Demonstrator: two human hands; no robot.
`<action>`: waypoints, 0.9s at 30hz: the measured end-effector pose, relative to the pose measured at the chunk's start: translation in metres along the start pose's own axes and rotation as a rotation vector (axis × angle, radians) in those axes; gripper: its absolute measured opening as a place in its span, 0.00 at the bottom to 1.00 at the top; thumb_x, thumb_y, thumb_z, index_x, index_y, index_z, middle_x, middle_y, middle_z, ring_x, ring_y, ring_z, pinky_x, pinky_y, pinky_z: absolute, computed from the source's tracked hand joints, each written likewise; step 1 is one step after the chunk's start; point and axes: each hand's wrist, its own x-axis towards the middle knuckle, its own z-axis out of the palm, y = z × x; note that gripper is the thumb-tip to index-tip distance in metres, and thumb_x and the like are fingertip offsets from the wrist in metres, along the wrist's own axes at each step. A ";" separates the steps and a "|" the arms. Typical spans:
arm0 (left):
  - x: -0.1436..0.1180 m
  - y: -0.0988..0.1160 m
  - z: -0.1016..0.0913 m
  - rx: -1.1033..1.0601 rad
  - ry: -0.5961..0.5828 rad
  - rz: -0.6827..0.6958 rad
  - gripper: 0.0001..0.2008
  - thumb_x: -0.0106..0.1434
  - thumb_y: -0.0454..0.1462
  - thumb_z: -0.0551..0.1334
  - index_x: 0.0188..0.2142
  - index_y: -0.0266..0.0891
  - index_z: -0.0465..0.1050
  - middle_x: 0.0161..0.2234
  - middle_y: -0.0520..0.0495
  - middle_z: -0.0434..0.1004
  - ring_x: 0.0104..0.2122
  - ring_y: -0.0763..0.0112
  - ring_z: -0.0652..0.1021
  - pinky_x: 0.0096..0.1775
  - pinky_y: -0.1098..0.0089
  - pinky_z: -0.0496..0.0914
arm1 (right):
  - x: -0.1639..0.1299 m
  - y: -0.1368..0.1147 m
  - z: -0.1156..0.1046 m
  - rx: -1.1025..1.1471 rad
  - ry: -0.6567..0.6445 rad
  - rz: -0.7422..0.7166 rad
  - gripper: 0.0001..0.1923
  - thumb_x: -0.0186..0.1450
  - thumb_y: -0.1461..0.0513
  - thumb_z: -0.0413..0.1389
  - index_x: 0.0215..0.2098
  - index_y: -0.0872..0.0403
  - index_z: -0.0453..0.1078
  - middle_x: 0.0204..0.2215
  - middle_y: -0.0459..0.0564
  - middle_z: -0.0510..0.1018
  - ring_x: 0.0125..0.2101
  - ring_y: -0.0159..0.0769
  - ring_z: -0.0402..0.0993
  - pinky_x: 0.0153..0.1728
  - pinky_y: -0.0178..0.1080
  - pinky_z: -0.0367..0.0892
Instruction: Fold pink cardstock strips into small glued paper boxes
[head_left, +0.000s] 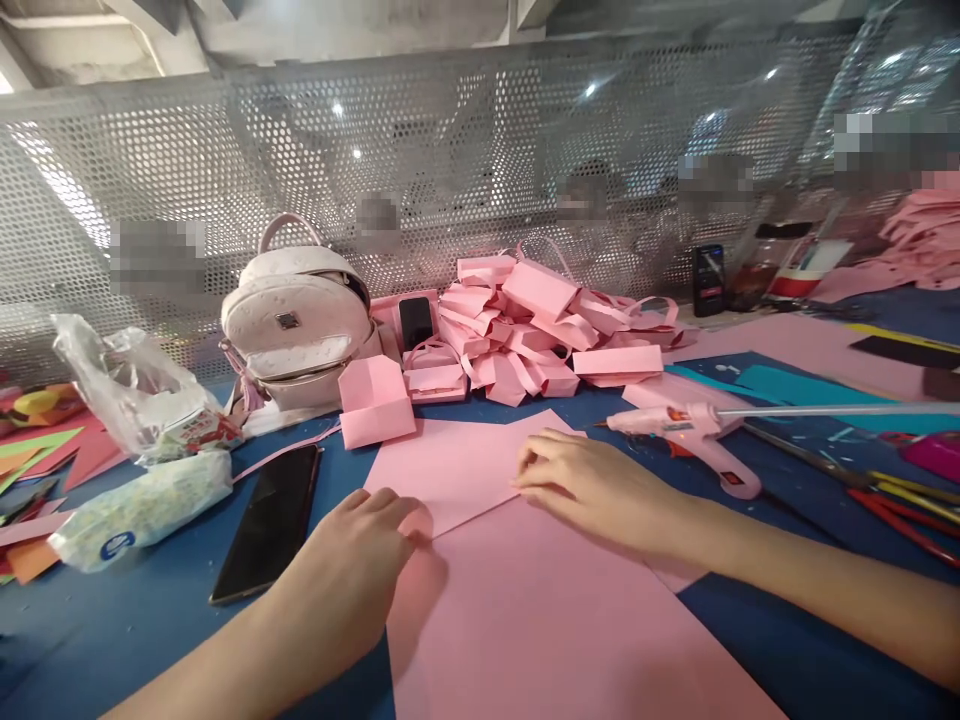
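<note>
A pink paper sheet [457, 460] lies over a larger pink sheet [555, 620] on the blue table. Its near edge runs as a straight line between my two hands. At the left end of that edge, my left hand [367, 550] pinches the paper between thumb and curled fingers. My right hand [577, 480] has its fingers bent together on the right end of the same edge, its thumb partly hidden. Just beyond the sheet stands a small folded pink paper box [376, 402]. A pink glue gun [690, 430] with a stick in it rests right of my right hand.
Behind are a pile of pink paper boxes [525, 320] and a pale backpack [296, 310] against a perforated metal screen [465, 130]. A phone [270, 525] and a tissue pack [146, 510] lie at left. Scissors [892, 505] lie at right.
</note>
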 end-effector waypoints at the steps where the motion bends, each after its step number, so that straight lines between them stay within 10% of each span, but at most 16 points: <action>1: 0.004 0.000 0.000 -0.043 0.013 -0.047 0.13 0.59 0.26 0.58 0.36 0.42 0.79 0.46 0.43 0.79 0.41 0.59 0.78 0.41 0.65 0.68 | 0.002 0.001 0.002 0.051 0.007 0.034 0.09 0.70 0.62 0.52 0.34 0.52 0.74 0.37 0.48 0.77 0.41 0.39 0.71 0.39 0.39 0.60; 13: 0.024 -0.013 0.036 -0.520 0.166 -0.202 0.06 0.60 0.40 0.63 0.31 0.40 0.72 0.31 0.51 0.72 0.30 0.69 0.72 0.34 0.70 0.64 | 0.029 -0.023 0.002 0.205 -0.187 0.062 0.03 0.61 0.63 0.57 0.29 0.52 0.69 0.32 0.45 0.77 0.35 0.37 0.72 0.34 0.35 0.60; 20: 0.024 -0.012 0.041 -0.933 0.138 -0.238 0.10 0.59 0.41 0.63 0.28 0.37 0.78 0.27 0.49 0.78 0.28 0.70 0.73 0.31 0.72 0.64 | 0.033 -0.034 -0.006 0.176 -0.061 -0.004 0.03 0.63 0.65 0.55 0.31 0.52 0.68 0.34 0.45 0.76 0.35 0.35 0.71 0.33 0.34 0.58; 27: 0.020 0.001 0.029 -0.844 0.226 -0.282 0.17 0.63 0.42 0.60 0.22 0.36 0.79 0.19 0.52 0.72 0.22 0.73 0.66 0.27 0.71 0.56 | 0.038 -0.059 -0.003 0.173 0.013 -0.033 0.05 0.62 0.64 0.57 0.28 0.52 0.73 0.30 0.44 0.79 0.31 0.34 0.70 0.28 0.35 0.53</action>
